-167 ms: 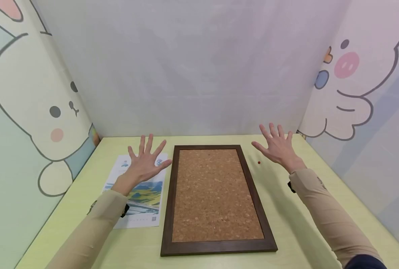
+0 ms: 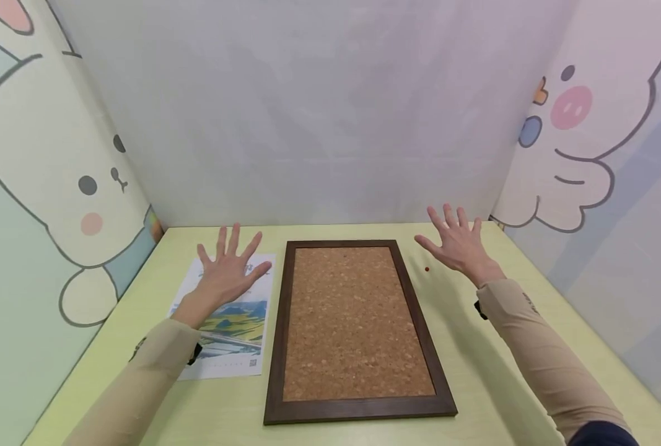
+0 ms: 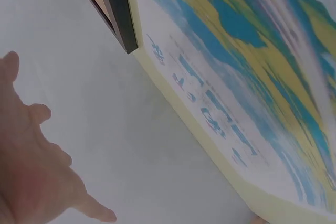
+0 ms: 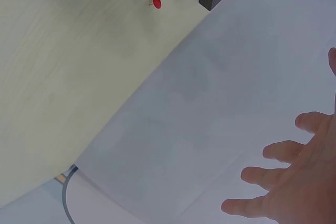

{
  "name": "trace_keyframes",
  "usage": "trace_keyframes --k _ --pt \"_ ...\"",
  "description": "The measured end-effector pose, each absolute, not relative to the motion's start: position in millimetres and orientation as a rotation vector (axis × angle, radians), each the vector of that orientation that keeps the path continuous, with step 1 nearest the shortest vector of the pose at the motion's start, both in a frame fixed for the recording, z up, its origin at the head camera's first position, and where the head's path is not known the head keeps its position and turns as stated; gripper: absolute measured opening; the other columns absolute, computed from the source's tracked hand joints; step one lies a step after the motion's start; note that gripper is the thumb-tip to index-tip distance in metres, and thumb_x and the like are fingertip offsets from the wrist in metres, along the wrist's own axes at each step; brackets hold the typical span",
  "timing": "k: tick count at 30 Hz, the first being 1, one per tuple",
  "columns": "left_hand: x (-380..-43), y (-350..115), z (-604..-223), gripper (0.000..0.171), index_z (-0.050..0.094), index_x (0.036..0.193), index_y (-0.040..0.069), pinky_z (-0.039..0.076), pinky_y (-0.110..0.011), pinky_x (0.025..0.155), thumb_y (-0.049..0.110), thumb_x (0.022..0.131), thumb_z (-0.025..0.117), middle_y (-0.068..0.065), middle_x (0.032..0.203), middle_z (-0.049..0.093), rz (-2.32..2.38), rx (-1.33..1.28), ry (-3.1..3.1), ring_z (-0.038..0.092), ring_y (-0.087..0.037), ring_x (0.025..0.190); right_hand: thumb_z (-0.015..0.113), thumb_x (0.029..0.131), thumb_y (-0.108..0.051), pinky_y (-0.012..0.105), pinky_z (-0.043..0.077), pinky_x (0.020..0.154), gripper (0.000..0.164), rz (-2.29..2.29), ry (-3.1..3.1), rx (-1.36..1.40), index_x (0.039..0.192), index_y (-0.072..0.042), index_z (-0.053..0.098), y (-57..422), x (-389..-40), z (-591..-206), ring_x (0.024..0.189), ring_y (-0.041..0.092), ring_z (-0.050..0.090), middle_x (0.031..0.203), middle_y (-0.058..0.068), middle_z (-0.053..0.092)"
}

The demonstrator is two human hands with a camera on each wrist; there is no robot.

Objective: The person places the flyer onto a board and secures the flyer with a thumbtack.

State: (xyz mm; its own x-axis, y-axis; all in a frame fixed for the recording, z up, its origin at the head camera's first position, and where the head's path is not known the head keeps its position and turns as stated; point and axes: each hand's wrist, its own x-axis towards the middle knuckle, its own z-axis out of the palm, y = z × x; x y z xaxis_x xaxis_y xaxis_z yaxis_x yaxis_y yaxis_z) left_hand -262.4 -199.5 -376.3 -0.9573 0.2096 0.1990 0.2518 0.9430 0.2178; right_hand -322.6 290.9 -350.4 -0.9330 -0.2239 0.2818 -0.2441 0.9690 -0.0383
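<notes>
My left hand [image 2: 225, 280] hovers with spread fingers over a printed poster [image 2: 227, 365], a sheet with a blue, green and yellow landscape. It holds nothing. In the left wrist view the poster [image 3: 236, 40] lies flat on the table, beyond the left hand [image 3: 37, 166]. A cork board [image 2: 358, 322] in a dark brown frame lies between the two hands. To its right, my right hand [image 2: 459, 248] is raised above the table, fingers spread and nothing in it. Near that hand, a small red thumbtack [image 4: 157, 2] lies on the table, its pin pointing sideways.
The pale yellow-green table [image 2: 218, 415] meets a plain grey-white back wall [image 2: 308, 124]. Side walls with cartoon animals, a rabbit [image 2: 57, 186] at left and a white figure [image 2: 592, 124] at right, close in both sides.
My left hand has moved a little to the left, farther from the cork board and more over the poster. The right hand stays almost still.
</notes>
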Motion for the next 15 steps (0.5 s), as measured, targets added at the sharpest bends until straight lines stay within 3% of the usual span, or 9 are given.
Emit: trace_keyframes --k 4,7,11,15 --pt "-246 -221 -377 0.072 0.013 0.156 0.022 -0.007 -0.082 0.098 0.057 0.098 0.037 -0.025 0.160 -0.010 -0.357 -0.191 -2.910 -0.011 -0.052 0.145 0.041 0.093 -0.066 0.080 0.006 0.102 0.082 0.094 -2.857 0.342 0.156 -0.019 0.017 291 -322 -351 0.143 0.053 0.011 0.158 0.028 0.015" --pt "-229 -238 -378 0.075 0.012 0.156 0.016 0.006 -0.083 0.097 0.055 0.099 0.039 -0.035 0.156 -0.001 -0.388 -0.028 -2.922 0.002 -0.060 0.139 0.042 0.093 -0.066 0.079 0.006 0.103 0.083 0.094 -2.861 0.340 0.156 -0.018 0.018 291 -322 -352 0.143 0.053 0.012 0.158 0.028 0.016" --pt "-205 -263 -383 0.087 0.008 0.153 -0.001 0.029 -0.078 0.087 0.055 0.097 0.044 -0.046 0.144 0.012 -0.442 0.189 -3.029 0.016 -0.066 0.126 0.043 0.093 -0.064 0.076 0.011 0.104 0.082 0.094 -2.862 0.361 0.156 -0.017 0.019 291 -325 -354 0.143 0.051 0.015 0.157 0.029 0.018" --pt "-183 -285 -389 0.103 0.010 0.143 -0.018 0.038 -0.071 0.080 0.064 0.091 0.047 -0.051 0.132 0.020 -0.476 0.340 -3.220 0.026 -0.067 0.117 0.045 0.093 -0.062 0.073 0.017 0.106 0.081 0.069 -2.860 0.377 0.155 -0.015 0.021 292 -326 -359 0.142 0.050 0.019 0.156 0.029 0.020"
